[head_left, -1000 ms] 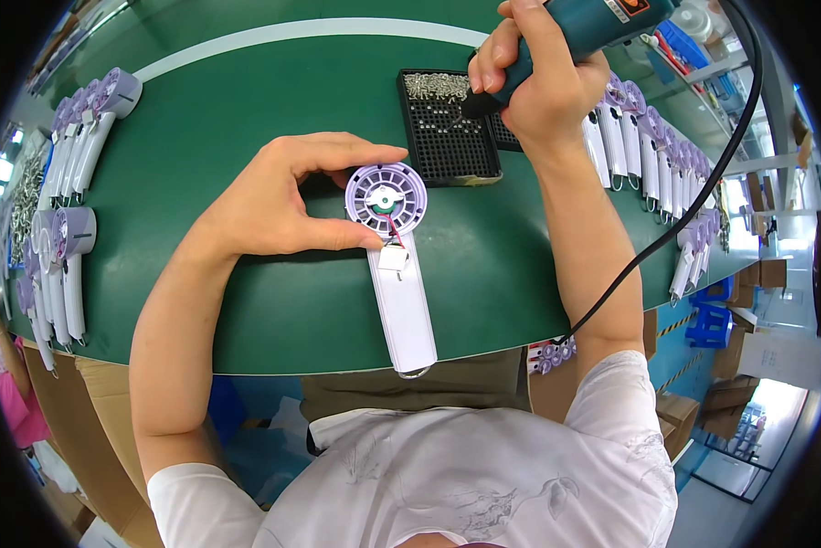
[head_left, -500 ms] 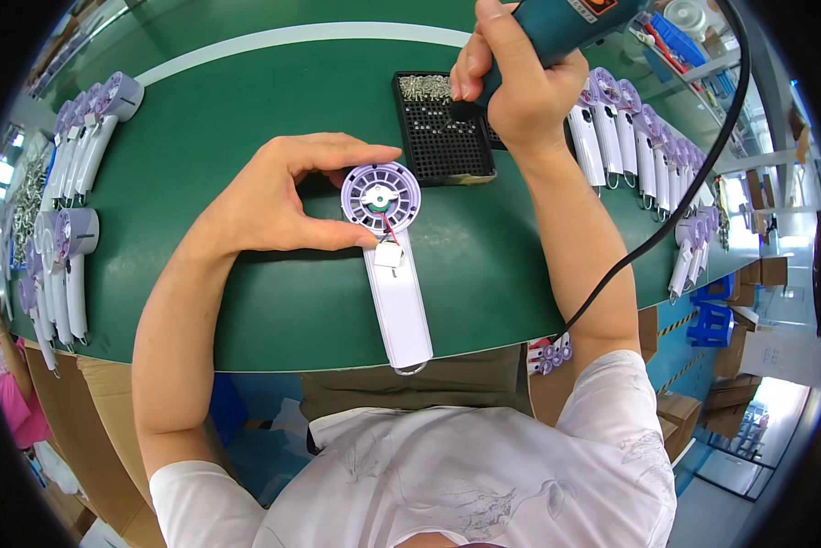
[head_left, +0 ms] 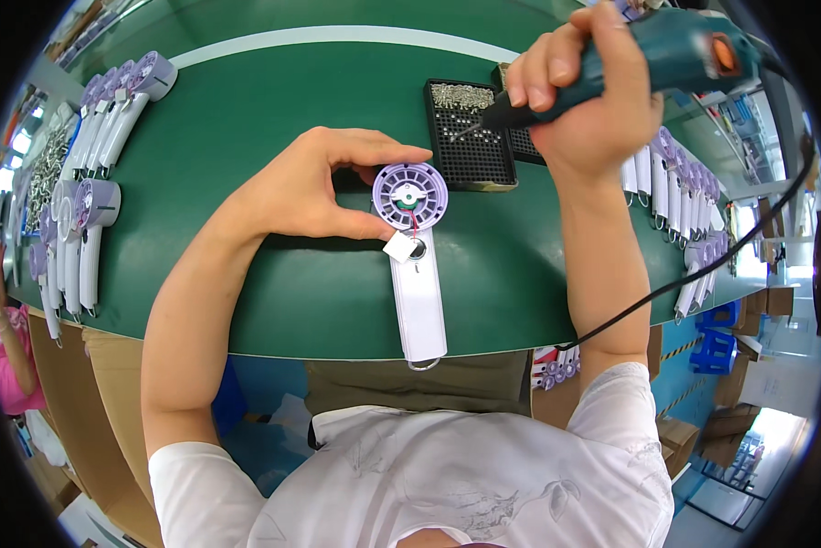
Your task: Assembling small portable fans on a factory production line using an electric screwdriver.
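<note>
My left hand (head_left: 305, 187) grips the round purple head of a handheld fan (head_left: 419, 310) between thumb and fingers. The fan lies on the green table, its white handle toward me, a metal loop at the near end. Thin red wires run from the hub to a small white piece (head_left: 398, 247), beside a dark round spot on the handle. Held up to the right, a teal and black electric screwdriver (head_left: 671, 55) is wrapped by my right hand (head_left: 602, 110). Its bit slants down-left over the black screw tray (head_left: 474, 171), which holds many small silver screws; contact cannot be made out.
More purple-and-white fans (head_left: 118, 132) stand in rows at the left, and others (head_left: 675, 187) at the right. A second dark tray (head_left: 527, 146) adjoins the screw tray. The screwdriver's black cable (head_left: 703, 274) loops down by my right forearm. A co-worker in pink (head_left: 13, 361) is at far left.
The screwdriver has swung to a flatter slant and my right hand has shifted right. The white piece has moved left off the handle's dark spot. The whole view has shifted slightly.
</note>
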Demonstrator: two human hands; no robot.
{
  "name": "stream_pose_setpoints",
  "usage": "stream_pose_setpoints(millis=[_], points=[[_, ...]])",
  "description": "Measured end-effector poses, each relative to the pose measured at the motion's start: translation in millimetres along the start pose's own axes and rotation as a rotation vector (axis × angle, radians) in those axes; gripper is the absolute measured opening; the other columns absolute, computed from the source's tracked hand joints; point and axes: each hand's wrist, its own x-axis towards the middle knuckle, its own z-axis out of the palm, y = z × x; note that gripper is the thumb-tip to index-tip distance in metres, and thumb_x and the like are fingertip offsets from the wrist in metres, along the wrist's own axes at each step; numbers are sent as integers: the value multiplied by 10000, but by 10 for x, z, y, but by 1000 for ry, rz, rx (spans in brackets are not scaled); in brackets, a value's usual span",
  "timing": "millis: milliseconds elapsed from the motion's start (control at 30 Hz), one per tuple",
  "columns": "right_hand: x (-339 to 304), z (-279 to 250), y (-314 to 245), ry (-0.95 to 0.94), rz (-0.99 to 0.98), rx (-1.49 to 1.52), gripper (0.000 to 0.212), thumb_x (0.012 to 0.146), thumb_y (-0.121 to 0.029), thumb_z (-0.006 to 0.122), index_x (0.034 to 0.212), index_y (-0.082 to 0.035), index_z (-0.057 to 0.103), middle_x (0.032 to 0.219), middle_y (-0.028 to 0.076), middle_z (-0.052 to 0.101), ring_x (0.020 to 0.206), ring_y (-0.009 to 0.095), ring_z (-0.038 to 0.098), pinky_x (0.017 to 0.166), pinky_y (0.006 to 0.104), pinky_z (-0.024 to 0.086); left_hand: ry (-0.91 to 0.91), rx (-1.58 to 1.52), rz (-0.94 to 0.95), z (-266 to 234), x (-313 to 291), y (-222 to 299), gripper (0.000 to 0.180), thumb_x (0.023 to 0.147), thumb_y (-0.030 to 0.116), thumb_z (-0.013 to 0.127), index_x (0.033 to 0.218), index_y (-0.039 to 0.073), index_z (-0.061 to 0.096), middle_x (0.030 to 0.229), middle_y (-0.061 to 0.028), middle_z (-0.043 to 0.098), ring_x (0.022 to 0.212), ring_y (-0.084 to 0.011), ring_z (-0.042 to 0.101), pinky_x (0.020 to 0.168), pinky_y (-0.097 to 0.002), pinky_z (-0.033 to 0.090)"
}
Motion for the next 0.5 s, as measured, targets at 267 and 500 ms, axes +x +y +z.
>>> stream_pose_setpoints(millis=[267, 500], points=[[-171, 912, 215, 534, 273, -665, 224, 1057, -255, 521, 1002, -45, 576, 590, 70, 510, 451, 204, 503, 491, 385, 483, 62, -27, 88, 18, -51, -67, 654, 709, 90, 889, 1329, 68, 684, 1163, -60, 719, 1002, -163, 665, 903, -313, 535], [-237, 711, 178, 137, 345, -776, 289, 1080, -240, 372, 1109, -47, 586, 658, 31, 503, 478, 166, 493, 481, 357, 471, 36, 1, 83, 6, -48, -52, 648, 694, 86, 900, 1307, 66, 688, 1148, -60, 721, 1006, -178, 668, 904, -328, 536]])
